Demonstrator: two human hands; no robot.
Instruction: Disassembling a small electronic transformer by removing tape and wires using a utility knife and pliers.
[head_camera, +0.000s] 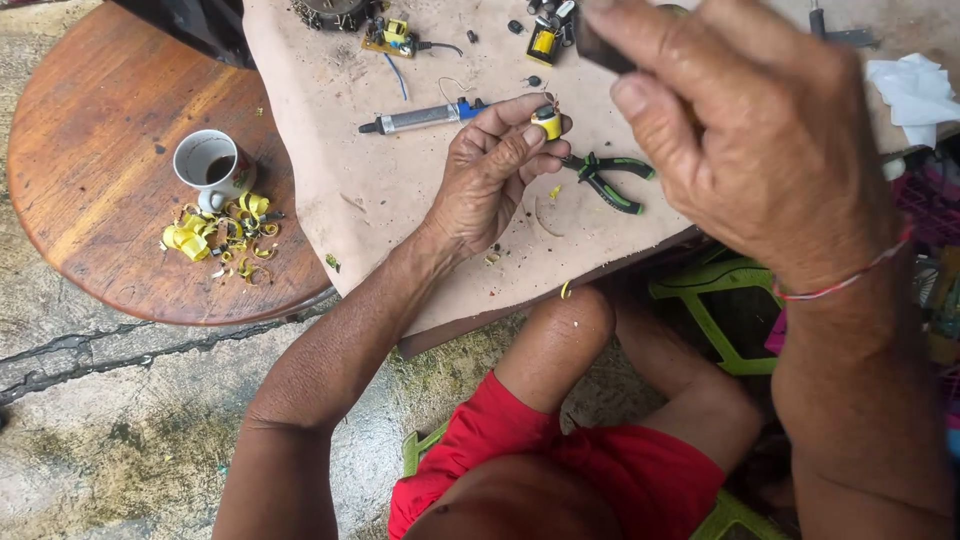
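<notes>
The right hand (760, 130) fills the upper right of the view, close to the camera and blurred. Its fingers pinch a small dark flat piece (600, 48), but only one end of that piece shows past the fingertips, so its kind cannot be told. The right forearm runs down to 5 o'clock, with a thin red-and-white string bracelet (845, 282) round the wrist.

The left hand (490, 175) sits near the centre, back of the hand toward the camera, forearm coming up from 7 o'clock. Its fingers are curled and grasp a small yellow-wrapped coil transformer (546, 121) between thumb and fingertips, held above the bench (380, 190), at 9 o'clock from the right hand. Fine wire ends on top of it are hard to make out.

On the beige bench cover, green-handled pliers (606, 178) lie just at 3 o'clock from the left hand. A desoldering pump (425, 116) with a blue end lies at 10 o'clock from it. Along the top edge, a circuit board with parts (395, 35) and another yellow transformer (544, 42) are partly cut off.

At 9 o'clock stands a round wooden table (110, 180) with a white cup (208, 163) and a heap of yellow tape scraps (215, 232). A white cloth (915, 92) lies at the right edge.
</notes>
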